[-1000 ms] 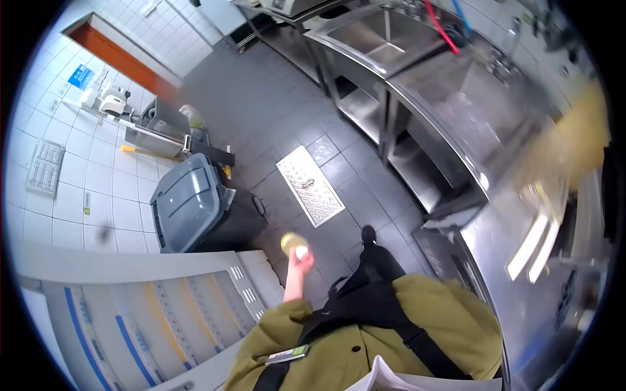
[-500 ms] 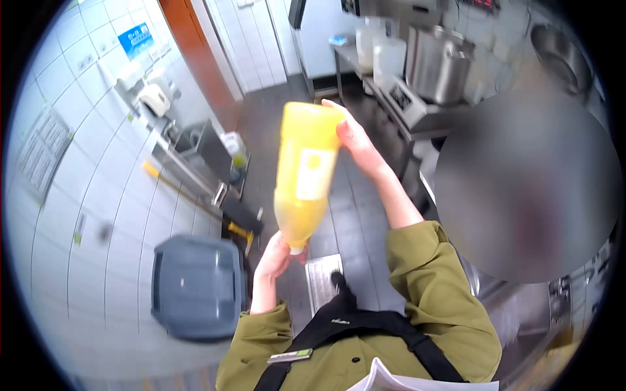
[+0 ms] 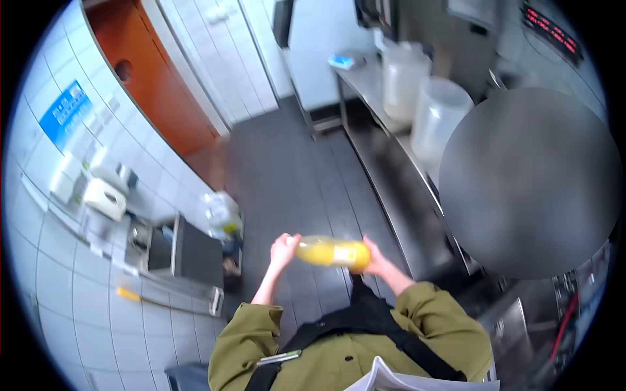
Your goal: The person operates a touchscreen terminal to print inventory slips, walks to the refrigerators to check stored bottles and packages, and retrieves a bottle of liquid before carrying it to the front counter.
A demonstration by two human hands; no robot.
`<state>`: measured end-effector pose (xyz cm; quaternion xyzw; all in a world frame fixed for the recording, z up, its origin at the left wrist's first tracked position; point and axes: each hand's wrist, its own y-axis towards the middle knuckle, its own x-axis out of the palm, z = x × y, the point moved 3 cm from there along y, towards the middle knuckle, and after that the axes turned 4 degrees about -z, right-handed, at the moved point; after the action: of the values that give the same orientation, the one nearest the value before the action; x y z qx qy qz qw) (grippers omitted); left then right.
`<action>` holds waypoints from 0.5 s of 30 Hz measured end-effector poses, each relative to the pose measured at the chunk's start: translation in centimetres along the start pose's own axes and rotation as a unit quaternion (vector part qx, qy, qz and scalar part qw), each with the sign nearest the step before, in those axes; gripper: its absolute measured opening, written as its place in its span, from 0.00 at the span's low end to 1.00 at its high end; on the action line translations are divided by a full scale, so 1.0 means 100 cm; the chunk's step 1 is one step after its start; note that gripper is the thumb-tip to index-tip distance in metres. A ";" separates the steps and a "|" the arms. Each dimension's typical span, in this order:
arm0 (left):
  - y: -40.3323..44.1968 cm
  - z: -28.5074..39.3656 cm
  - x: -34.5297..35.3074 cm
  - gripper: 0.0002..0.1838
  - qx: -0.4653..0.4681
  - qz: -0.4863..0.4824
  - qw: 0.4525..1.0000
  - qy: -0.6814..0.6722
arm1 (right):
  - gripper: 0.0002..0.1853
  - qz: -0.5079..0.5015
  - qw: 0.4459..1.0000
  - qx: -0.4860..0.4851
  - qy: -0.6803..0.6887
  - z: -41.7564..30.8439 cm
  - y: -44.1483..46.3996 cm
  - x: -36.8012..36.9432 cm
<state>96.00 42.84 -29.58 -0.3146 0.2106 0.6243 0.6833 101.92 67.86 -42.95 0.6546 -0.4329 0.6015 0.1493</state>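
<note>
A clear plastic bottle of yellow liquid (image 3: 319, 251) lies almost level between my two hands, in front of my body. My left hand (image 3: 283, 250) is closed around the cap and neck at the left end. Round the base at the right end, my right hand (image 3: 376, 257) grips the bottle. A pale label (image 3: 344, 255) faces up near the base. The fingers behind the bottle are hidden, and whether the cap is on cannot be made out.
To the left are a wall sink (image 3: 138, 236) and a grey bin (image 3: 186, 376). A steel table (image 3: 365, 88) on the right carries tall translucent containers (image 3: 438, 117). Dark tiled floor (image 3: 280, 176) leads to an orange door (image 3: 153, 72). A grey blurred disc hides the right side.
The bottle has gone from nearly upright, neck down, to almost level, and sits lower in view. Both hands stay on it. My view has shifted forward, past the bin.
</note>
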 end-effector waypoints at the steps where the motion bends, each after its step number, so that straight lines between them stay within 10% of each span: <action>1: 0.039 0.025 -0.023 0.26 0.060 0.020 0.996 0.070 | 0.34 0.006 1.000 -0.003 -0.014 -0.026 0.032 0.027; 6: 0.148 0.192 -0.210 0.11 0.298 0.233 0.923 0.072 | 0.35 -0.096 0.961 -0.230 -0.119 -0.223 0.195 0.245; 11: 0.222 0.130 -0.283 0.20 0.517 0.433 0.738 -0.017 | 0.43 -0.384 0.742 -0.458 -0.303 -0.318 0.283 0.429; 13: 0.290 0.078 -0.282 0.21 0.474 0.426 0.755 -0.156 | 0.40 -0.402 0.668 -0.535 -0.326 -0.328 0.347 0.443; 15: 0.377 0.029 -0.284 0.12 0.219 0.426 0.854 -0.201 | 0.36 -0.262 0.704 -0.481 -0.451 -0.338 0.428 0.429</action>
<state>54.75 25.24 -14.49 0.0965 0.3132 0.8416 0.4292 43.52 50.62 -9.74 0.7743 -0.4898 -0.1192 0.3826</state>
